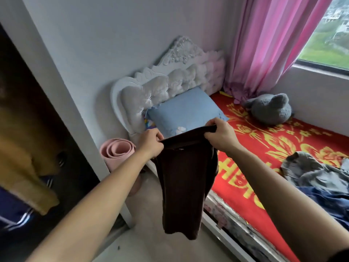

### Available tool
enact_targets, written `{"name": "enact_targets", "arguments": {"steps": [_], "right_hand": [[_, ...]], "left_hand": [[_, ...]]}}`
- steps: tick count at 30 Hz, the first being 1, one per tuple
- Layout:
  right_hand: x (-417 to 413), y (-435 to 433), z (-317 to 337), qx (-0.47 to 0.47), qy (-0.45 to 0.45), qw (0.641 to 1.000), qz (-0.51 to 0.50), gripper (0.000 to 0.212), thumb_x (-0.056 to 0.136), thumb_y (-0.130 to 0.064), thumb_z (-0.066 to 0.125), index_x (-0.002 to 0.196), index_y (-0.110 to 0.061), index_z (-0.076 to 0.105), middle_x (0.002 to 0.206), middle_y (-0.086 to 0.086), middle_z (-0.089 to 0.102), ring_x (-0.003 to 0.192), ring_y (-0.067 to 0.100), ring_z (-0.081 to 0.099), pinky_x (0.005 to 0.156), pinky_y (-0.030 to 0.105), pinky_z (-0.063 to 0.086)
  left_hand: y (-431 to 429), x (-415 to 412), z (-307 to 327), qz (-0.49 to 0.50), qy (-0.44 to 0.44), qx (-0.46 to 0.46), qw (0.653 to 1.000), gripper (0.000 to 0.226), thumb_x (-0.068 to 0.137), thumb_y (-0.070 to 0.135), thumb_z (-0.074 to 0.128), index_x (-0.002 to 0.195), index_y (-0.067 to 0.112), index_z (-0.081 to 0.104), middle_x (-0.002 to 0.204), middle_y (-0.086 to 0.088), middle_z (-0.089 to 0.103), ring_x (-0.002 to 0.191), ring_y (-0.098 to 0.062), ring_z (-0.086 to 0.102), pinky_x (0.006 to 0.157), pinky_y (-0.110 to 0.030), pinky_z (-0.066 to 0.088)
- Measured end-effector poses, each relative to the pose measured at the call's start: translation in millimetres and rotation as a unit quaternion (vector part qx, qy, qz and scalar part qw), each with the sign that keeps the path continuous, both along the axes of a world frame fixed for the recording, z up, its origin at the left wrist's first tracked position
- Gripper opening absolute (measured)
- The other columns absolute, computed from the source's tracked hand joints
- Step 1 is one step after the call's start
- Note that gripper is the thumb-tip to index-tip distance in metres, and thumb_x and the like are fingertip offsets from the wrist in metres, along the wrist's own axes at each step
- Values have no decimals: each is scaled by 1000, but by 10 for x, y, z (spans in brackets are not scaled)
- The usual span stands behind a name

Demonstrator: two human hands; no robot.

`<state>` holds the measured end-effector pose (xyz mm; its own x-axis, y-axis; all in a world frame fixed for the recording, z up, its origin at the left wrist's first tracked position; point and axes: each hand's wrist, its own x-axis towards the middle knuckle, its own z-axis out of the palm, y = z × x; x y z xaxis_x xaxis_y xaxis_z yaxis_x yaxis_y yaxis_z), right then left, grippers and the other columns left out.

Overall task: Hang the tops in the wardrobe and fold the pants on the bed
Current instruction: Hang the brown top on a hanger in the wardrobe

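Dark brown pants (186, 186) hang limp, waistband pinched by left hand (152, 143) and right hand (221, 136).

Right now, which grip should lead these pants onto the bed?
Probably the right grip: it holds the pants by the waistband, nearer the bed; the left grip holds the floor side.

I see dark brown pants (185, 186). The bed cover (264, 144) on the right is red with yellow flowers. The pillow (181, 112) is light blue, the curtain (264, 44) pink, the far soft toy (270, 108) grey, the left rolled mat (117, 150) pink.
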<state>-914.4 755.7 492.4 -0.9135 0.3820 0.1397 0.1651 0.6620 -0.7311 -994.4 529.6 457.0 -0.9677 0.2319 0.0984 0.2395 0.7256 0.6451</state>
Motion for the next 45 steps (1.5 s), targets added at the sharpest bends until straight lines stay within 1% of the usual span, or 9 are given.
{"name": "enact_targets", "arguments": {"steps": [6,15,19,24,27,29,35,40,45], "right_hand": [[210,-709,101,40,34,996,70,35,77,-7,59,109,-18,69,110,5,69,108,24,59,86,23,40],[684,-1891,-110,50,33,981,184,40,78,-7,57,116,-12,71,114,14,63,111,31,56,97,28,39],[717,-2359,-65,117,43,965,231,42,83,-5,52,122,-10,68,116,12,53,106,32,57,92,32,44],[593,-3089,7,173,63,950,253,35,89,-5,48,114,-14,70,105,14,68,98,34,63,85,40,52],[440,-3659,51,109,17,964,243,35,90,-8,43,110,-23,67,106,7,70,98,30,65,86,44,55],[310,-4091,107,-58,-42,969,235,37,90,-6,38,102,-24,67,105,6,67,99,29,64,82,46,59],[55,-5276,292,-389,-163,881,214,39,95,-14,36,96,-17,75,87,9,74,74,20,69,62,30,57],[-160,-5839,331,-345,-142,893,251,32,90,-31,50,96,-17,78,94,8,77,94,26,70,89,40,54],[-387,-6145,349,-295,-92,906,289,28,93,-32,49,94,-21,75,95,4,73,96,22,67,85,36,54]], "left_hand": [[-908,611,203,139,36,46,989,12,81,10,59,88,18,63,87,2,65,84,-17,59,72,-25,45],[-2154,1715,243,270,-2,5,963,15,94,19,53,90,25,67,75,3,68,60,-17,68,48,-27,54],[-2589,1847,332,298,-62,193,933,30,96,4,48,97,20,72,94,-3,71,67,-14,71,45,-19,50],[-3341,1811,443,332,-155,419,831,26,96,3,50,89,16,72,84,-8,73,71,-21,72,55,-31,55],[-3860,1738,443,328,-179,476,796,15,94,6,53,87,11,65,73,-7,70,64,-20,68,56,-32,54],[-4223,1663,458,331,-182,501,778,8,92,9,57,89,12,64,76,-9,68,65,-20,66,53,-32,54],[-5261,1441,559,315,-142,489,801,13,86,24,72,80,13,76,81,-9,75,67,-21,72,56,-29,56],[-5816,1232,576,364,-14,404,839,26,88,48,62,83,25,72,85,2,75,82,-18,71,73,-36,60],[-6123,980,639,350,28,428,833,27,96,44,53,110,27,69,109,-1,70,104,-23,65,87,-42,57]]}}
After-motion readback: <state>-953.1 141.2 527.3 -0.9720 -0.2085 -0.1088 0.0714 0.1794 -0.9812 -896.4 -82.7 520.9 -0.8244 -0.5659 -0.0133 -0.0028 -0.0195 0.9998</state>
